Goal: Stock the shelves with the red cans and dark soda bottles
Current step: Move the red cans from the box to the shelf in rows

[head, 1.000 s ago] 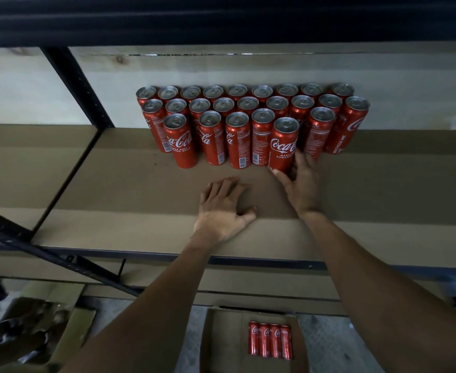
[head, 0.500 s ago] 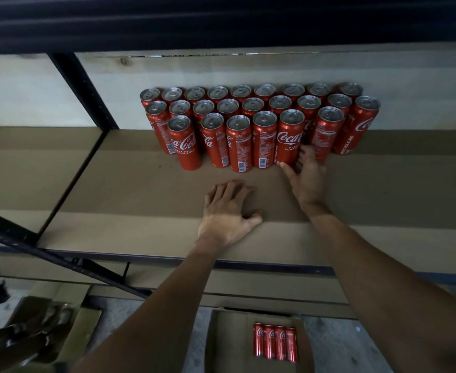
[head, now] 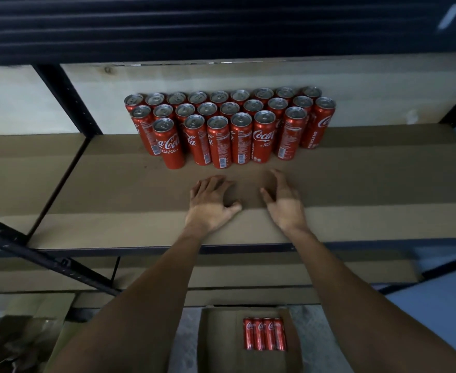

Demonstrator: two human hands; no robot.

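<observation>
Several tall red cans [head: 229, 127] stand upright in three rows at the back of the cardboard-lined shelf [head: 369, 189]. My left hand [head: 210, 204] rests palm down on the shelf in front of them, its fingers slightly bent and holding nothing. My right hand [head: 283, 201] hovers beside it with relaxed fingers, a short way in front of the front row and touching no can. Several more red cans [head: 264, 333] lie side by side in an open cardboard box [head: 221, 343] on the floor below. No dark soda bottles are in view.
A black metal upright [head: 68, 100] and a diagonal brace [head: 46, 262] frame the shelf on the left. The shelf's dark front edge [head: 248, 249] runs under my wrists. Flattened cardboard [head: 22, 343] lies on the floor at lower left. Another shelf bay [head: 19, 168] sits to the left.
My right hand has let go of the front-row can it was pushing into line and has drawn back toward me. The left hand stays on the shelf.
</observation>
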